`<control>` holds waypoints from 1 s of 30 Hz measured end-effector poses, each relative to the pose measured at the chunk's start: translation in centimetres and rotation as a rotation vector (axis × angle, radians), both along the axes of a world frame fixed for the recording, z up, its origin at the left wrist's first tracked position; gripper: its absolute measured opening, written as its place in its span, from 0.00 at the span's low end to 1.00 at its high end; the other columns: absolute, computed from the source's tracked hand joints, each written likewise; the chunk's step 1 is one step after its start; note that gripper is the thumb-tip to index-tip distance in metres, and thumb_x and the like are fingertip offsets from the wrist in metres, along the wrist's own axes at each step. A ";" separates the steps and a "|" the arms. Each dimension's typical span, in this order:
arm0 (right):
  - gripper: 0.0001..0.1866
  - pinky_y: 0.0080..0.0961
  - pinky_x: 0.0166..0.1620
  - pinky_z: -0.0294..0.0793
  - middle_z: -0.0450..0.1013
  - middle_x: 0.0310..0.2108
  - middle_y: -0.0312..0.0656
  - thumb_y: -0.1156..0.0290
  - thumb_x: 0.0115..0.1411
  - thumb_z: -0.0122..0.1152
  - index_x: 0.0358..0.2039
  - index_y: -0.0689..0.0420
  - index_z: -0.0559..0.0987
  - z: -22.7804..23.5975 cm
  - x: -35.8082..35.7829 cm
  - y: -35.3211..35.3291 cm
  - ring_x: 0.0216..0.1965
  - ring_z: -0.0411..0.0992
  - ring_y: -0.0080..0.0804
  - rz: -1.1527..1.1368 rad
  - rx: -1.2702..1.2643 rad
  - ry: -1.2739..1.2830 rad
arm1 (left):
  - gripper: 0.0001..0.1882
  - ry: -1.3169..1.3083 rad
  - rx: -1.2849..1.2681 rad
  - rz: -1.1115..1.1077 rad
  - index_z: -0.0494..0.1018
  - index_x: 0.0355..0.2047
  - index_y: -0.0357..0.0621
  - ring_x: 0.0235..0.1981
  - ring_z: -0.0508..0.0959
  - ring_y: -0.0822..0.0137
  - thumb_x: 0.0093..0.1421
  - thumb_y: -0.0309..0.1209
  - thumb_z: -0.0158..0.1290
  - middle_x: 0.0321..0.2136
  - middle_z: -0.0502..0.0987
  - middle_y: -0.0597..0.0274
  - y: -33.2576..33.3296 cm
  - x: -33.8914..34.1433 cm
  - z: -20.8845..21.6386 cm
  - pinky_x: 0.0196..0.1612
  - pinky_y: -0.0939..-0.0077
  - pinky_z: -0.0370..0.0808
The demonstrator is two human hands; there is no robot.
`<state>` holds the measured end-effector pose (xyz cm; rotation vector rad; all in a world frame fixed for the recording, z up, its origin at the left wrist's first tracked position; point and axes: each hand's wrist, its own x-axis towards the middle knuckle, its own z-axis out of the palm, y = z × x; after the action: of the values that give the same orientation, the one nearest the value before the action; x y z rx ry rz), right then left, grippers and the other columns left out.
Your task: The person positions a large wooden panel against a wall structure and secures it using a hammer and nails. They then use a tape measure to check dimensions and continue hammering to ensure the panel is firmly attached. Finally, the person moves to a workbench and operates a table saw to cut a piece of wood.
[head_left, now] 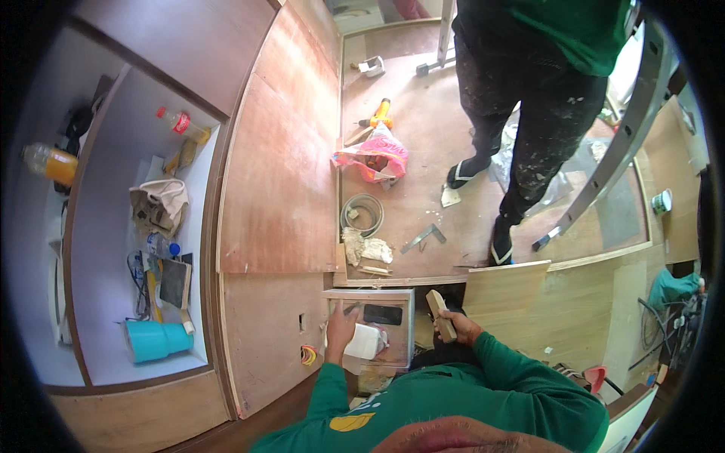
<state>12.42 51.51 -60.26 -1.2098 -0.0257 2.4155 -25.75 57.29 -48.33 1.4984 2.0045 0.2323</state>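
The person's right hand (464,331) is gripping a wooden block (439,314), and the block is jutting into the air, apparently joined to nothing yet. The left hand (342,329) is reaching over an open box (411,321); a small dark item (350,308) is showing at its fingertips, but I cannot tell whether they are pinching it. Just right of that hand, a black phone (383,314) and a white container (365,342) are lying in the box. Left of the left hand, a plywood panel (260,317) is standing in place, seemingly done, though its slot (302,322) is gaping without a fitting and coloured wires (308,355) are poking out, so that part is looking unfinished. Just beyond the right hand, a dark gap (445,292) is showing uncovered, with a plywood sheet (507,287) lying to its right. Farther out, a metal square (423,239), a pink bag (377,160) and an orange drill (382,113) are lying about on the floor (423,200), and a co-worker (529,98) is standing near a ladder (625,143); I'm judging the job midway.
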 end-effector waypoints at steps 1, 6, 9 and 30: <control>0.23 0.39 0.39 0.82 0.76 0.40 0.41 0.50 0.73 0.54 0.53 0.57 0.72 0.3 0.6 -0.5 0.37 0.77 0.33 0.053 0.006 -0.057 | 0.33 -0.028 -0.064 0.069 0.72 0.62 0.36 0.51 0.81 0.39 0.65 0.48 0.59 0.49 0.82 0.38 -4.1 -0.5 -0.6 0.54 0.51 0.77; 0.21 0.33 0.32 0.82 0.74 0.33 0.39 0.49 0.72 0.53 0.44 0.57 0.74 0.1 3.6 -1.9 0.28 0.76 0.32 -0.014 0.020 -0.160 | 0.21 -0.323 -0.206 0.052 0.79 0.57 0.45 0.43 0.86 0.48 0.69 0.40 0.53 0.40 0.85 0.45 -10.9 -0.7 -0.1 0.46 0.56 0.81; 0.20 0.32 0.31 0.82 0.73 0.30 0.38 0.49 0.71 0.56 0.41 0.56 0.74 -0.4 3.4 -2.4 0.27 0.76 0.32 -0.044 0.075 -0.178 | 0.21 -0.367 -0.023 -0.031 0.77 0.60 0.44 0.44 0.86 0.52 0.69 0.31 0.49 0.43 0.85 0.45 -11.7 0.2 -0.2 0.46 0.58 0.81; 0.22 0.35 0.34 0.80 0.73 0.30 0.38 0.50 0.69 0.61 0.43 0.60 0.75 1.2 -1.7 -6.0 0.30 0.74 0.34 0.127 0.170 -0.435 | 0.14 -0.071 1.820 -0.477 0.78 0.44 0.35 0.41 0.80 0.61 0.66 0.34 0.62 0.40 0.82 0.55 -16.9 -1.5 48.8 0.44 0.70 0.77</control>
<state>10.71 45.48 -59.05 -1.6664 -0.4403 2.1506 -27.28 40.40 0.49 2.6750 0.9272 2.1994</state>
